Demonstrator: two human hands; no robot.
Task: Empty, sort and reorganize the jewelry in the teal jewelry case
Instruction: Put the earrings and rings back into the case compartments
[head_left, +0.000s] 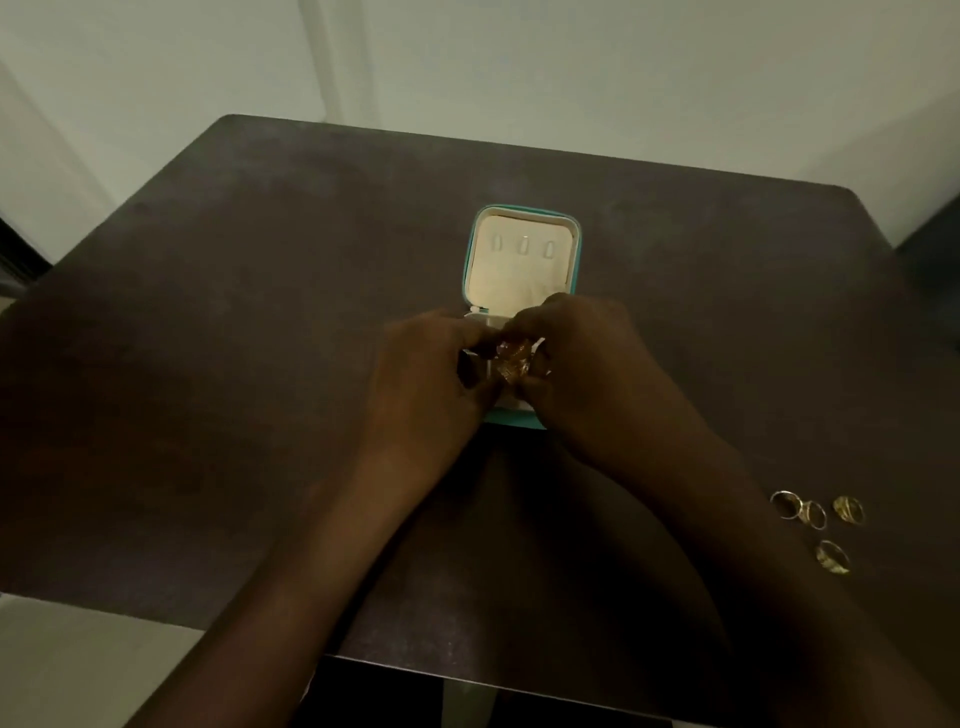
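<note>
The teal jewelry case (574, 244) lies open in the middle of the dark table, its cream lid lining with three small hooks facing me. Above the case's lower half, my left hand (431, 374) and my right hand (587, 364) meet. Both pinch a small bunch of gold jewelry (511, 361) between their fingertips. The hands hide most of the case's lower tray. Several rings (815, 519), silver and gold, lie loose on the table at the right, near my right forearm.
The dark table (260, 364) has a far edge near a pale wall and a near edge close to my body. A pale floor shows at the lower left.
</note>
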